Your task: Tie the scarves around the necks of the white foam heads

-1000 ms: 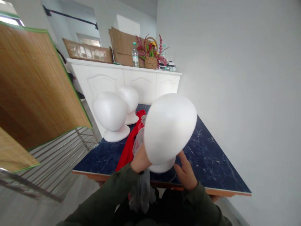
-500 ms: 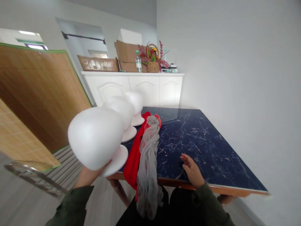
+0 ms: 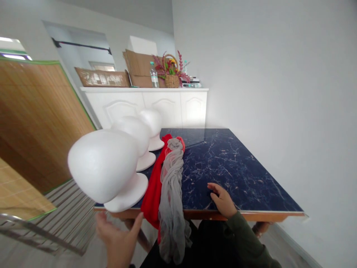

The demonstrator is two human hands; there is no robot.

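Observation:
Three white foam mannequin heads stand in a row along the table's left side: the near head (image 3: 103, 163), the middle head (image 3: 136, 132) and the far head (image 3: 152, 121). My left hand (image 3: 118, 236) is below the near head's base, apart from it, thumb and fingers spread and holding nothing. Beside the heads lie a red scarf (image 3: 153, 190) and a twisted grey sheer scarf (image 3: 171, 186), their ends hanging over the front edge. To their right my right hand (image 3: 221, 199) rests at the table's front edge, empty, with fingers loosely extended.
The dark blue marbled table (image 3: 231, 167) meets a white wall on the right. Behind it, a white cabinet (image 3: 164, 106) bears cardboard boxes (image 3: 103, 78), a water bottle (image 3: 154, 75) and a flower basket (image 3: 172, 80). A metal rack (image 3: 55, 223) stands at lower left.
My left hand has let go of the near head and moved down and right, fingers now spread. The view has turned slightly right. My right hand stays at the table edge.

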